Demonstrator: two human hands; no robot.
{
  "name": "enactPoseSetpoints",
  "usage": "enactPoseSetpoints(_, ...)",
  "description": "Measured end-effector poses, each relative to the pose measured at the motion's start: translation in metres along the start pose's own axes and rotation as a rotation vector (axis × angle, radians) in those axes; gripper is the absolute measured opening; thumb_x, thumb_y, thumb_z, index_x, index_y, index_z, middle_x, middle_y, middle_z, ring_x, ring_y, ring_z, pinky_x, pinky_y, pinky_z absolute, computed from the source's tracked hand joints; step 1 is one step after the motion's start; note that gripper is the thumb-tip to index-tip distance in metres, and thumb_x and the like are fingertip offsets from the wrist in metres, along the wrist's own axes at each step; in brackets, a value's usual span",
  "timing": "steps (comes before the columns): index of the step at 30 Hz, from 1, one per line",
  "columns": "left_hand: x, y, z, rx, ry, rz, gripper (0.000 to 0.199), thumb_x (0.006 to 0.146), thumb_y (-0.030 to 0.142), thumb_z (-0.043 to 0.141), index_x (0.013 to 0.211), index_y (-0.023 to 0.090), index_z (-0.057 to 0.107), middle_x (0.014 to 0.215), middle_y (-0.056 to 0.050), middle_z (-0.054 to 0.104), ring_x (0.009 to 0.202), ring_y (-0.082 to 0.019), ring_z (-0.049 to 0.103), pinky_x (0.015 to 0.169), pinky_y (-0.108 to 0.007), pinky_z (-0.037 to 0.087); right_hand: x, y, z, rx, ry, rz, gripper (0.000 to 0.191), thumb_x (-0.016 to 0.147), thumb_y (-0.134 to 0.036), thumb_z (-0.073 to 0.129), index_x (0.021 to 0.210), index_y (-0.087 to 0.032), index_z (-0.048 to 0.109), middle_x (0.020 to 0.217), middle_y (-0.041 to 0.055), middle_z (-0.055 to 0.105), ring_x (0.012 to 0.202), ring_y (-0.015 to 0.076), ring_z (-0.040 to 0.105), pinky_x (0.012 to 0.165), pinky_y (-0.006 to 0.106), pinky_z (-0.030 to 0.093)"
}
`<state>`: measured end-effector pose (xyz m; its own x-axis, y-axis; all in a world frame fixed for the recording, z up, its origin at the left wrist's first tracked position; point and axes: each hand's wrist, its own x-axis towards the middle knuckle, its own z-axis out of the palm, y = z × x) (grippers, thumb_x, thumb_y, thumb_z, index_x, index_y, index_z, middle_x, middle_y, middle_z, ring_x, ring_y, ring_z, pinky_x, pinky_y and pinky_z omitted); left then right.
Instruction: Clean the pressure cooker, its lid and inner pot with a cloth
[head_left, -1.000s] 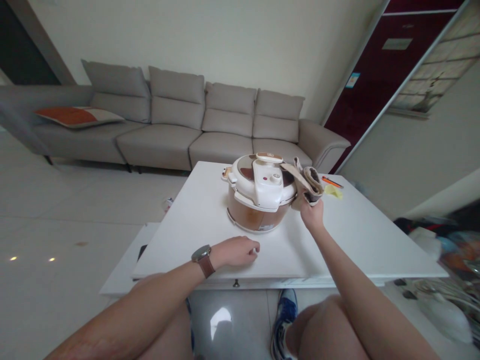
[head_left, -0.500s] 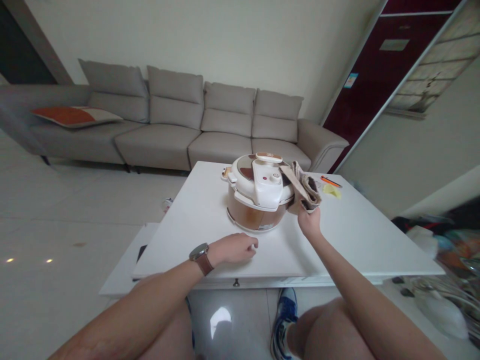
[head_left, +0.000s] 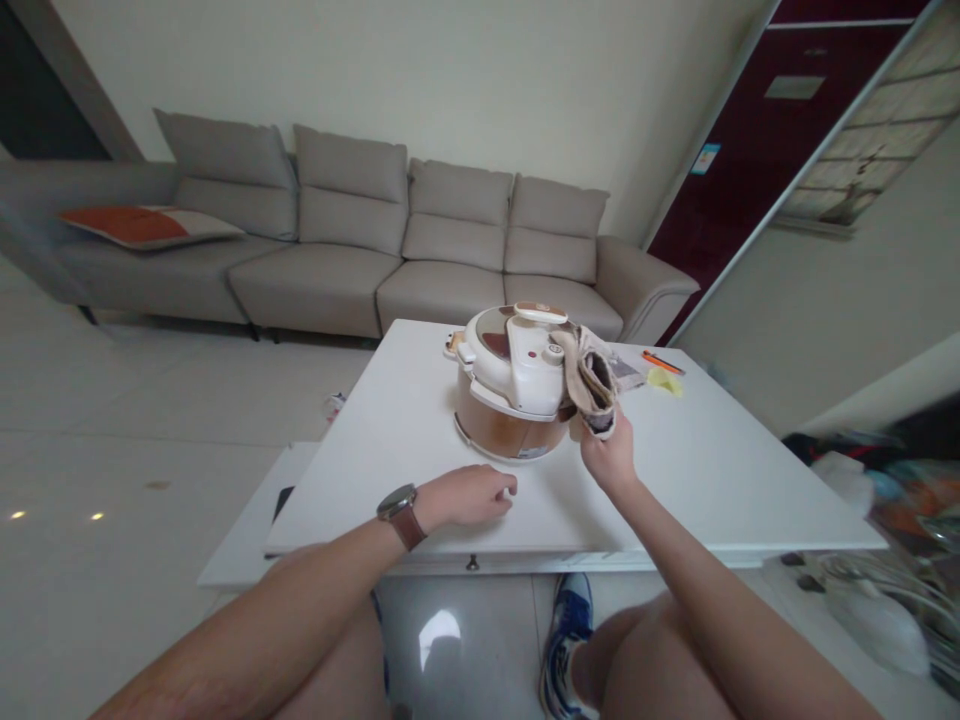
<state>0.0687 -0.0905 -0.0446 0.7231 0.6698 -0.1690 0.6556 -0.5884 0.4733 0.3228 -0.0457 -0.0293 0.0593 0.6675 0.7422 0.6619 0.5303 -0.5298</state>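
Observation:
A white and brown electric cooker (head_left: 510, 385) with its lid down stands on the white table (head_left: 390, 430). My right hand (head_left: 611, 450) grips a folded beige and grey cloth (head_left: 592, 385), which lies against the right side of the cooker's lid and body. In front of the cooker, near the table's front edge, my left hand (head_left: 472, 495) rests with its fingers curled in and nothing visible in them. A watch with a brown strap (head_left: 401, 510) is on the left wrist.
An orange pen (head_left: 663, 362), a yellow paper (head_left: 664, 381) and a printed sheet (head_left: 628, 368) lie at the table's back right. Behind stands a grey sofa (head_left: 442, 285). Clutter (head_left: 900, 500) fills the floor at the right. A drawer knob (head_left: 472, 563) sticks out in front.
My right hand and the cloth have moved left, closer over the cooker's right side. More of the printed sheet behind shows. My left hand has stayed in place.

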Motion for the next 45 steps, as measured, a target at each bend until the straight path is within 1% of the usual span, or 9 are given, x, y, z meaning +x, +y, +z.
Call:
enactPoseSetpoints(4, 0.001, 0.001, -0.001, -0.019, -0.004, -0.005, 0.026, 0.098, 0.034, 0.053, 0.114, 0.023, 0.07, 0.104, -0.008, 0.078, 0.092, -0.024, 0.071, 0.078, -0.031, 0.05, 0.006, 0.01, -0.001, -0.046, -0.03, -0.12, 0.031, 0.086, -0.033, 0.061, 0.113, -0.02, 0.072, 0.115, 0.0163, 0.077, 0.114, 0.0351, 0.07, 0.102, 0.053, 0.055)
enactPoseSetpoints(8, 0.0, 0.003, -0.004, -0.012, -0.01, -0.003, 0.025, 0.098, 0.035, 0.053, 0.11, 0.022, 0.071, 0.101, -0.008, 0.078, 0.091, -0.024, 0.071, 0.077, -0.031, 0.049, 0.012, 0.025, -0.004, -0.026, 0.012, 0.059, 0.035, 0.083, -0.036, 0.062, 0.11, -0.016, 0.073, 0.114, 0.0183, 0.078, 0.109, 0.0368, 0.072, 0.096, 0.053, 0.057)
enactPoseSetpoints(12, -0.003, 0.004, -0.005, -0.005, -0.012, -0.01, 0.026, 0.099, 0.035, 0.052, 0.112, 0.022, 0.071, 0.102, -0.009, 0.078, 0.091, -0.024, 0.071, 0.077, -0.031, 0.049, 0.009, 0.021, -0.009, 0.021, 0.027, 0.214, 0.03, 0.083, -0.037, 0.061, 0.099, -0.016, 0.074, 0.101, 0.0157, 0.08, 0.094, 0.0349, 0.074, 0.085, 0.048, 0.059)
enactPoseSetpoints(17, -0.004, 0.001, -0.003, 0.011, 0.0, -0.005, 0.028, 0.098, 0.034, 0.051, 0.116, 0.022, 0.07, 0.106, -0.009, 0.078, 0.093, -0.025, 0.071, 0.078, -0.032, 0.049, -0.002, 0.01, -0.012, 0.02, -0.043, 0.162, 0.025, 0.082, -0.036, 0.063, 0.094, -0.018, 0.074, 0.1, 0.0138, 0.08, 0.092, 0.0333, 0.073, 0.085, 0.048, 0.059)
enactPoseSetpoints(23, -0.001, 0.006, -0.003, 0.011, -0.015, -0.001, 0.028, 0.099, 0.036, 0.051, 0.113, 0.022, 0.07, 0.105, -0.009, 0.077, 0.093, -0.024, 0.07, 0.079, -0.032, 0.049, 0.004, 0.02, -0.013, 0.029, -0.052, 0.147, 0.033, 0.083, -0.036, 0.062, 0.106, -0.016, 0.075, 0.114, 0.0157, 0.079, 0.105, 0.0348, 0.072, 0.095, 0.051, 0.056)
enactPoseSetpoints(34, -0.002, 0.009, -0.004, 0.037, -0.026, -0.01, 0.028, 0.099, 0.034, 0.049, 0.114, 0.022, 0.071, 0.108, -0.011, 0.078, 0.096, -0.026, 0.071, 0.081, -0.033, 0.05, 0.007, 0.02, -0.016, -0.021, -0.051, 0.116, 0.033, 0.081, -0.039, 0.063, 0.102, -0.017, 0.075, 0.109, 0.0162, 0.079, 0.101, 0.0352, 0.073, 0.092, 0.051, 0.057)
enactPoseSetpoints(37, -0.002, 0.009, -0.004, 0.034, -0.03, -0.013, 0.028, 0.098, 0.032, 0.05, 0.116, 0.023, 0.07, 0.108, -0.01, 0.078, 0.096, -0.026, 0.071, 0.08, -0.033, 0.05, 0.013, 0.023, -0.015, 0.02, -0.025, 0.174, 0.033, 0.081, -0.04, 0.063, 0.1, -0.016, 0.075, 0.106, 0.0165, 0.08, 0.1, 0.0353, 0.074, 0.091, 0.051, 0.058)
enactPoseSetpoints(41, -0.003, 0.01, -0.005, 0.045, -0.029, -0.003, 0.029, 0.098, 0.032, 0.049, 0.115, 0.022, 0.071, 0.108, -0.011, 0.077, 0.097, -0.026, 0.071, 0.08, -0.033, 0.05, 0.015, 0.01, -0.013, 0.096, 0.021, 0.245, 0.035, 0.085, -0.043, 0.06, 0.1, -0.016, 0.076, 0.105, 0.0153, 0.08, 0.1, 0.0348, 0.073, 0.089, 0.049, 0.059)
enactPoseSetpoints(45, -0.003, 0.01, -0.004, 0.052, -0.035, -0.004, 0.031, 0.099, 0.034, 0.047, 0.117, 0.022, 0.07, 0.11, -0.012, 0.078, 0.098, -0.028, 0.072, 0.08, -0.034, 0.05, 0.005, -0.005, -0.014, 0.003, -0.031, 0.198, 0.027, 0.084, -0.042, 0.061, 0.086, -0.019, 0.074, 0.09, 0.0137, 0.08, 0.084, 0.0323, 0.073, 0.08, 0.046, 0.06)
